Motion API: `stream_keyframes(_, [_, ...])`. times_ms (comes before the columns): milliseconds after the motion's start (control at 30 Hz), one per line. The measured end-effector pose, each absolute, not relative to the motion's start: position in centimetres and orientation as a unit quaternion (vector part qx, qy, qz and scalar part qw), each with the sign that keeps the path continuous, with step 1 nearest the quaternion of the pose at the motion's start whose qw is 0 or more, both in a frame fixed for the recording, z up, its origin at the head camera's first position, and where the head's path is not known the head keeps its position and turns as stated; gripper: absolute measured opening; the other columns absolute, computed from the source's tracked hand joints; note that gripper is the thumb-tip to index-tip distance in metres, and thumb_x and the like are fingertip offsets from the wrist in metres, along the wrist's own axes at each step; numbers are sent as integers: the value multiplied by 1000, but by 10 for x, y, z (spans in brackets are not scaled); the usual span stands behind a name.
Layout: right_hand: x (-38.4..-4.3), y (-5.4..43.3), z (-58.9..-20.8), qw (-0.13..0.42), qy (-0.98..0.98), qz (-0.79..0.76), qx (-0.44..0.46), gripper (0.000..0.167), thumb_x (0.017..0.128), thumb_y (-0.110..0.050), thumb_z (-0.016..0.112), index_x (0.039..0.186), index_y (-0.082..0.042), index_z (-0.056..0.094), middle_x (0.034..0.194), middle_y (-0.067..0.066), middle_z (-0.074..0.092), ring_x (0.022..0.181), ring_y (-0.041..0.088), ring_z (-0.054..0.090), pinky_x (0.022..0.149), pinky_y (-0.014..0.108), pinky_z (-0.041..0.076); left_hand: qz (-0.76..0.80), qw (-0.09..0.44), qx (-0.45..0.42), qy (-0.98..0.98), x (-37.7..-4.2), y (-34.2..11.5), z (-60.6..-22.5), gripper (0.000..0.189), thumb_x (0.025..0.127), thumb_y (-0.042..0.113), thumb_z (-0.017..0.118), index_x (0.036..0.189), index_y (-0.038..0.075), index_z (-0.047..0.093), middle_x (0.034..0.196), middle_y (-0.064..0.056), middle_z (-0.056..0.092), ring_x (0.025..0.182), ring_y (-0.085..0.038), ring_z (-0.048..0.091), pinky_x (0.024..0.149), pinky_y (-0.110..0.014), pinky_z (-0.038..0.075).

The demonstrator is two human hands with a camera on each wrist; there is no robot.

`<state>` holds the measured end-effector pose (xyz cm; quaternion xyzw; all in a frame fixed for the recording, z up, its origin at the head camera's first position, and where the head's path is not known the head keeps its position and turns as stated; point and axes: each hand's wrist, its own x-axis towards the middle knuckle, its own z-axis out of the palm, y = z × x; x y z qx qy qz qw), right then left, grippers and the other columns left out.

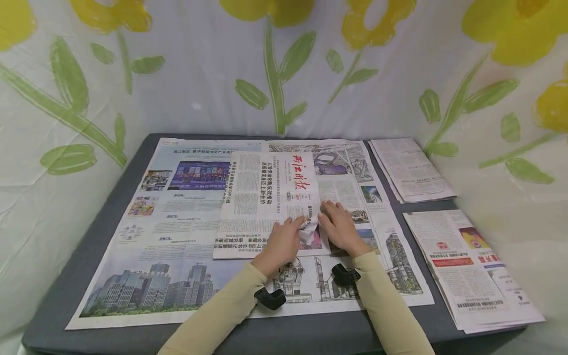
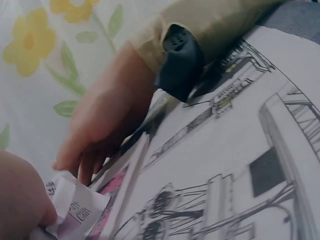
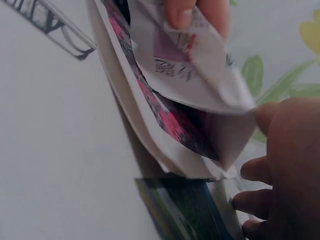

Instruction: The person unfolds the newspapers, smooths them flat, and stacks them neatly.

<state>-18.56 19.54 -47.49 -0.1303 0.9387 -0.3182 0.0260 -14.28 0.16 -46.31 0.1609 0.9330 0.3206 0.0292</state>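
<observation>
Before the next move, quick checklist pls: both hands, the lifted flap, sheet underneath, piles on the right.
1. Left hand has the lifted flap of the folded newspaper: ok, pinched.
2. Right hand in contact at the folded newspaper's right edge: ok, a fingertip touches the paper.
3. Flap lying flat: not ok, bent up, pink picture showing beneath.
4. Folded newspaper on top of the spread newspaper: ok.
5. Far pile and near pile apart from both hands: ok.
6. Number of layers in the pinch: cannot tell.
</observation>
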Motion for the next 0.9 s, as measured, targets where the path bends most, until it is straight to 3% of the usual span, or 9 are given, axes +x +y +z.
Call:
stream_keyframes(67, [-185, 195, -476, 23, 937, -325, -128, 54, 109, -27, 42, 152, 5, 41, 159, 33, 35, 151, 57, 21, 121, 73, 12, 362, 33, 144, 921, -144, -3, -461, 45, 104, 6, 44, 148, 3, 52, 115, -25, 72, 85, -36, 72, 91, -57, 55])
stream_keyframes(133, [-185, 196, -477, 23, 934, -331, -129, 52, 110, -26, 41, 152, 5, 43, 159, 33, 35, 151, 57, 20, 120, 74, 12, 408, 37, 122, 904, -145, -8, -458, 46, 105, 8, 43, 150, 5, 51, 108, -25, 72, 57, -25, 60, 69, -44, 55])
stream_keyframes(233, [-184, 197, -478, 26, 938, -315, -143, 51, 108, -27, 44, 149, 3, 48, 158, 35, 34, 150, 59, 20, 118, 76, 14, 484, 43, 87, 869, -148, -18, -453, 46, 106, 13, 43, 152, 9, 49, 101, -26, 69, 46, -13, 35, 54, -30, 40])
stream_keyframes(300, [-183, 199, -479, 29, 943, -292, -159, 51, 106, -28, 50, 148, 0, 51, 159, 36, 33, 149, 61, 20, 117, 78, 15, 529, 37, 68, 845, -148, -26, -448, 47, 106, 13, 43, 153, 10, 48, 115, -25, 68, 47, -13, 31, 52, -27, 34])
stream_keyframes(400, [-182, 200, -478, 35, 948, -264, -177, 52, 102, -29, 57, 147, -3, 54, 160, 36, 30, 149, 62, 19, 116, 78, 17, 608, 26, 40, 792, -148, -40, -438, 48, 106, 11, 41, 154, 5, 43, 142, -25, 58, 83, -26, 68, 80, -32, 57])
stream_keyframes(533, [-182, 198, -475, 44, 950, -250, -180, 54, 101, -31, 60, 148, -4, 53, 162, 34, 27, 150, 60, 16, 116, 78, 16, 731, 16, -7, 682, -147, -66, -416, 51, 107, 6, 36, 157, -1, 34, 162, -19, 39, 140, -26, 51, 115, -35, 44])
stream_keyframes(667, [-182, 198, -475, 48, 952, -246, -175, 54, 101, -30, 60, 149, -6, 52, 163, 34, 26, 151, 59, 15, 117, 77, 16, 824, -18, -42, 565, -143, -102, -397, 50, 109, 6, 30, 158, 0, 31, 145, -7, 54, 110, -6, 60, 89, -18, 54])
stream_keyframes(767, [-182, 198, -475, 48, 954, -240, -173, 54, 101, -31, 60, 149, -7, 53, 163, 34, 25, 151, 59, 15, 117, 77, 16, 863, -60, -47, 499, -138, -132, -393, 49, 111, 10, 24, 160, 5, 27, 141, 3, 52, 124, -8, 56, 101, -23, 50])
stream_keyframes(900, [-180, 198, -474, 55, 957, -231, -163, 56, 101, -34, 61, 150, -9, 52, 164, 31, 24, 152, 58, 12, 118, 77, 14, 889, -114, -74, 436, -129, -173, -395, 51, 112, 14, 19, 163, 14, 21, 164, 1, 31, 154, -15, 29, 125, -29, 29])
